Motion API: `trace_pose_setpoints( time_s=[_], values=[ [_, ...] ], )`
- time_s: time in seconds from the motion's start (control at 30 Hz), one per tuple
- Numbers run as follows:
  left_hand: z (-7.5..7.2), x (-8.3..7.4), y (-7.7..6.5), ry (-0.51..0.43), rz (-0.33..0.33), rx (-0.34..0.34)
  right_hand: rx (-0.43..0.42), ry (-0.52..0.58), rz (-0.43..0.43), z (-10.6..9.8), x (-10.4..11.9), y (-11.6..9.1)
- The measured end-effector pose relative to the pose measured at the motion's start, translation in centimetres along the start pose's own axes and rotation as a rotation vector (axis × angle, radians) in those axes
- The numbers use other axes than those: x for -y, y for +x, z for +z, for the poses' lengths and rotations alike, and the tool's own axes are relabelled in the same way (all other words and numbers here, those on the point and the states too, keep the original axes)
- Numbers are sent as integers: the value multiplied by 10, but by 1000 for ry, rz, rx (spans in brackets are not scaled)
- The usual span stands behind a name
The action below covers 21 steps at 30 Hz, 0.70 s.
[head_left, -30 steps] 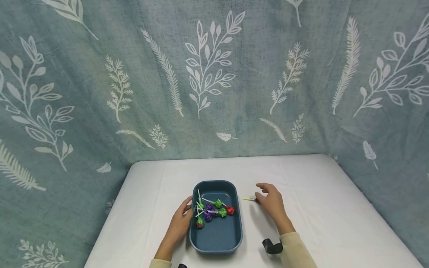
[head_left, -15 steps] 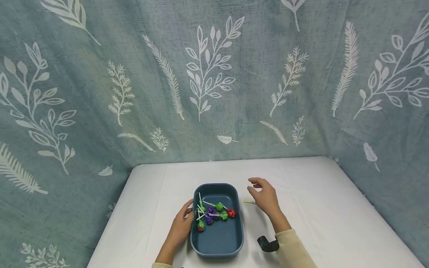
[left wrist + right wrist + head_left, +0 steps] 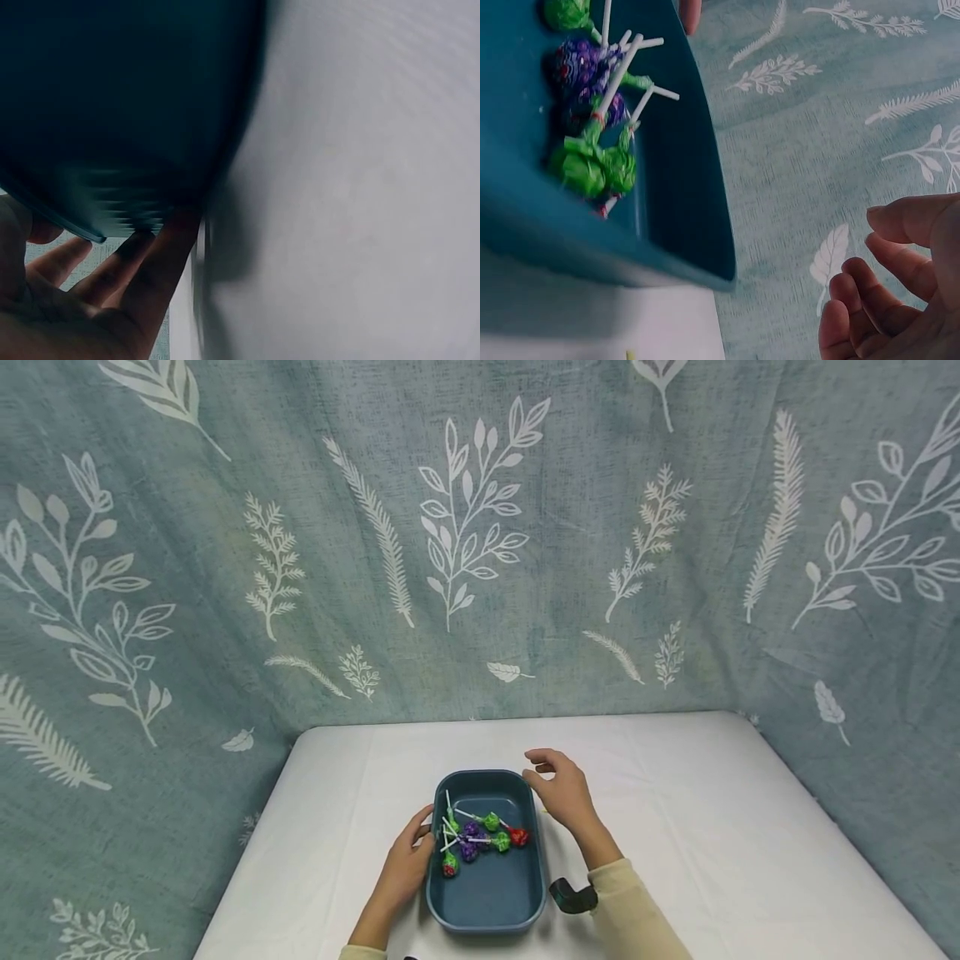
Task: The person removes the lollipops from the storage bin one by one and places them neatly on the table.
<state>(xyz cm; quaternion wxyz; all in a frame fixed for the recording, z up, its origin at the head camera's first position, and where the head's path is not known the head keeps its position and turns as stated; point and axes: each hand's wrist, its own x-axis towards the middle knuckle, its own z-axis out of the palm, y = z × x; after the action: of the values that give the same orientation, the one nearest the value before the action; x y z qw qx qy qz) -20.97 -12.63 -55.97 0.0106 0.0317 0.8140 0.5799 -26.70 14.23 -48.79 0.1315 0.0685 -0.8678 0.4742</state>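
A blue rectangular tray point(image 3: 487, 902) holds several lollipops: green ones point(image 3: 500, 841), purple ones point(image 3: 469, 852) and a red one point(image 3: 518, 837). My left hand point(image 3: 405, 864) rests against the tray's left side, its fairly straight fingers point(image 3: 154, 277) touching the outer wall. Near the far right corner of the tray is my right hand point(image 3: 562, 793), thumb and fingers apart with nothing between them. The right wrist view shows its loosely bent fingers point(image 3: 877, 300) beyond the tray's rim. A thin yellow tip point(image 3: 630, 355) shows on the table; the rest is hidden.
The tray stands on a white-covered table point(image 3: 720, 860). Behind and around it hangs a blue-green curtain point(image 3: 555, 568) with white leaf prints. A black wrist mount point(image 3: 573, 896) is on the right forearm, close to the tray's right side.
My right hand has moved left, from the yellow stick on the table to the tray's far right corner. The left hand and the lollipops in the tray stay as they were.
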Motion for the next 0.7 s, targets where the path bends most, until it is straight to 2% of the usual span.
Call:
trace_pose_setpoints(
  time_s=[0.3,0.7],
  values=[
    [1,5,3,-1,17,-4,39,21,-22,17,9,1],
    [1,7,3,1,7,-2,120,30,34,35,15,3]
  ],
)
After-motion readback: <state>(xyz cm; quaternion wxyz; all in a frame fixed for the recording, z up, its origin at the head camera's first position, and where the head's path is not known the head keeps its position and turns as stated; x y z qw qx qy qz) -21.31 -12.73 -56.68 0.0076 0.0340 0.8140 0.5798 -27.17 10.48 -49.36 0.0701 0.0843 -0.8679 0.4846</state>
